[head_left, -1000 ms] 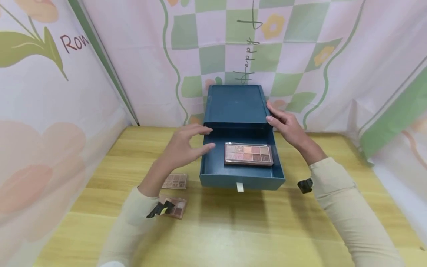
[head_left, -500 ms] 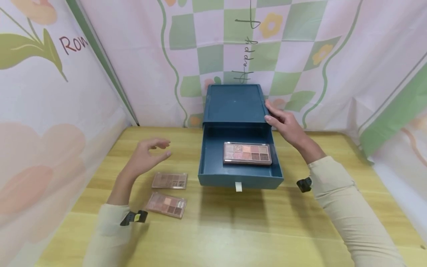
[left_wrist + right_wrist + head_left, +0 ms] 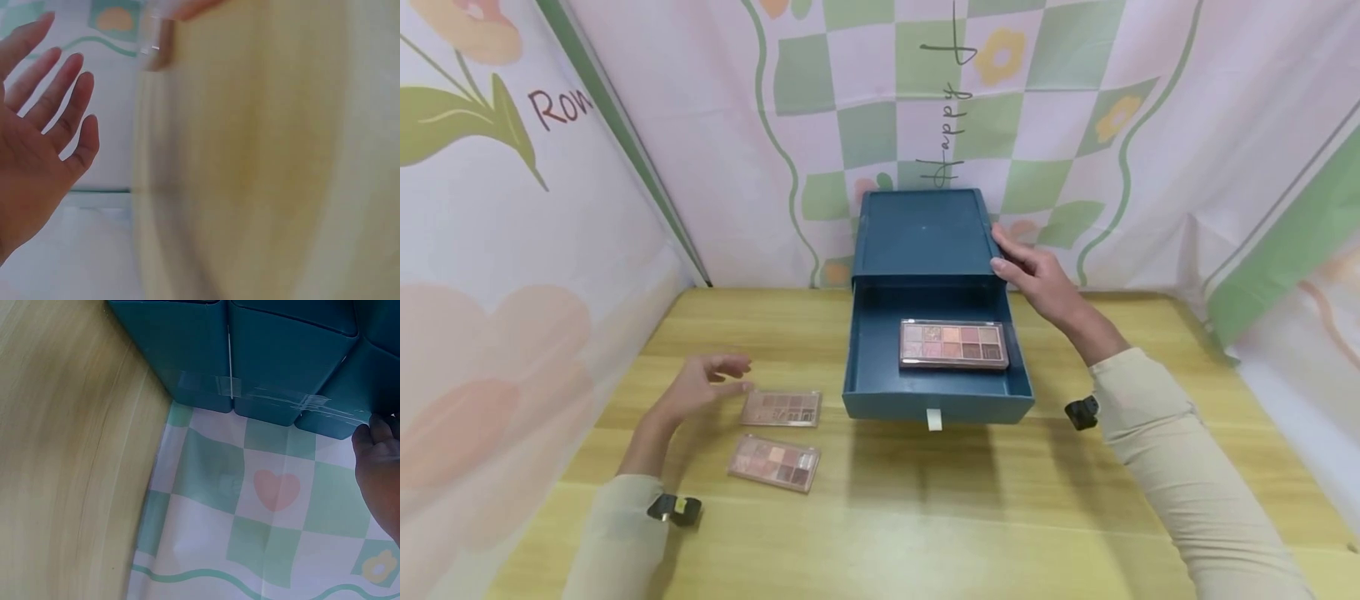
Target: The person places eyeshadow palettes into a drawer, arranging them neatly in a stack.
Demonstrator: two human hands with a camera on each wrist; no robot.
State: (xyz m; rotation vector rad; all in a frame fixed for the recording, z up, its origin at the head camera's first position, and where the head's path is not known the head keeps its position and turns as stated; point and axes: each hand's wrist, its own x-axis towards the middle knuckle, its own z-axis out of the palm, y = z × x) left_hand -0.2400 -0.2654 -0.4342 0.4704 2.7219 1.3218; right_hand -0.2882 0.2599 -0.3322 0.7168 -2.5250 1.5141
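My left hand (image 3: 700,385) hovers with loosely bent, empty fingers at the upper left of an eyeshadow palette (image 3: 781,408) on the table. In the left wrist view its fingers (image 3: 53,94) are spread apart. A second eyeshadow palette (image 3: 774,463) lies just nearer, slightly turned. My right hand (image 3: 1037,283) rests against the right side of a dark blue drawer unit (image 3: 923,233), thumb near the front corner. The top drawer (image 3: 880,405) is pulled out and has a larger eyeshadow palette (image 3: 953,344) at its right side.
The right wrist view shows the unit as stacked tiers joined by clear tape (image 3: 275,397). A white pull tab (image 3: 934,419) hangs on the drawer front. Behind stands a checkered curtain (image 3: 925,100). The wooden table (image 3: 925,533) extends in front.
My left hand has moved from beside the open drawer leftward and down to the palettes on the table, uncovering both. The right hand stays against the unit.
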